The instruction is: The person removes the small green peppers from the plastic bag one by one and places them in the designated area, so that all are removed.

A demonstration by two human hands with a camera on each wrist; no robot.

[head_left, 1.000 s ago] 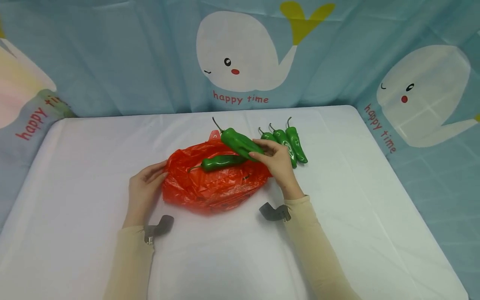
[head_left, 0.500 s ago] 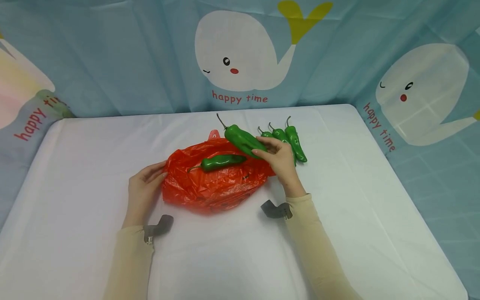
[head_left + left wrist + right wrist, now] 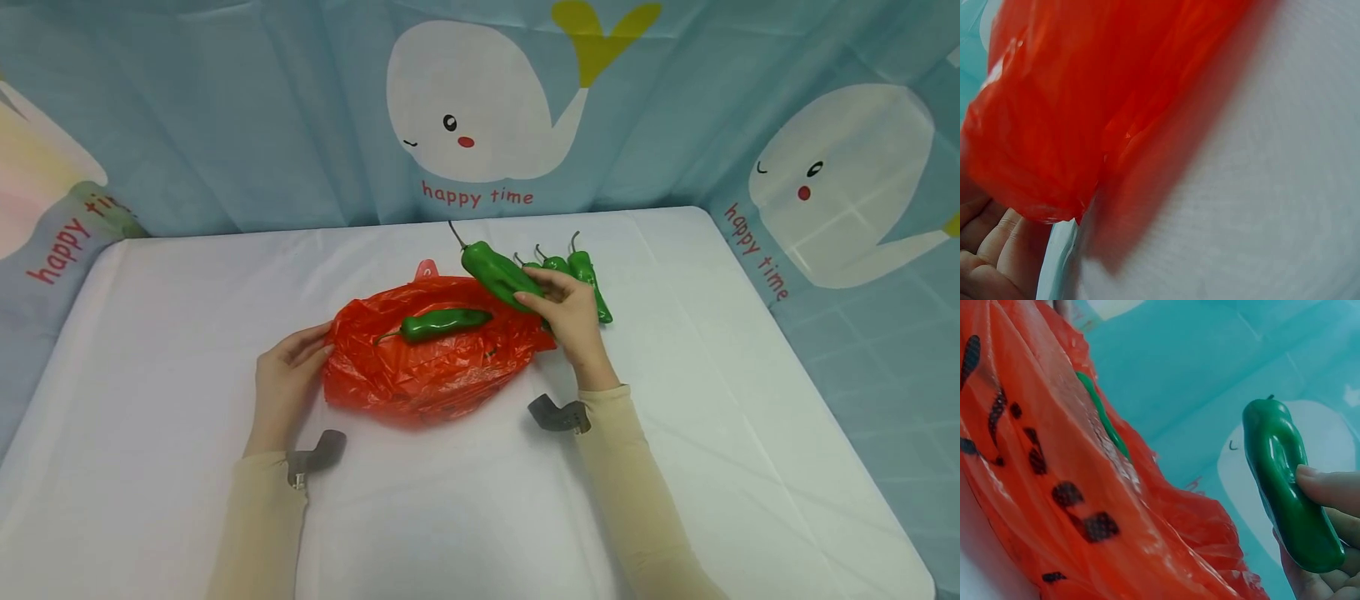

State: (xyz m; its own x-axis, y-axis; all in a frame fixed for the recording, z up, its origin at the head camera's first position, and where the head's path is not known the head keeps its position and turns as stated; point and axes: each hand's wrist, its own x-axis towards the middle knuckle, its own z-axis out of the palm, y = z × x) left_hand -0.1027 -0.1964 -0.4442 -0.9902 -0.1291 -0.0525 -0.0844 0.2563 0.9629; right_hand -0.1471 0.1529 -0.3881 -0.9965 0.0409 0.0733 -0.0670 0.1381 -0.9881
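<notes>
A long green chili pepper (image 3: 491, 273) is held by its tip end between the thumb and fingers of my right hand (image 3: 576, 327), raised over the right rear part of a red plastic bag (image 3: 420, 383). In the right wrist view the pepper (image 3: 1275, 469) is clear of the bag (image 3: 1085, 487). A second green pepper (image 3: 446, 324) lies on the crumpled red plastic, stem to the left. My left hand (image 3: 288, 375) pinches the bag's left edge; the left wrist view shows curled fingers (image 3: 1007, 250) beside the plastic, the exact contact hidden.
Three more green peppers (image 3: 592, 279) lie side by side behind my right hand, partly covered by it. The white table (image 3: 420, 517) ends at the rear against a blue whale-print curtain (image 3: 300, 125).
My right hand has drifted right and slightly back with its pepper, now covering more of the peppers behind. The left hand, the bag and the pepper on it stay nearly still.
</notes>
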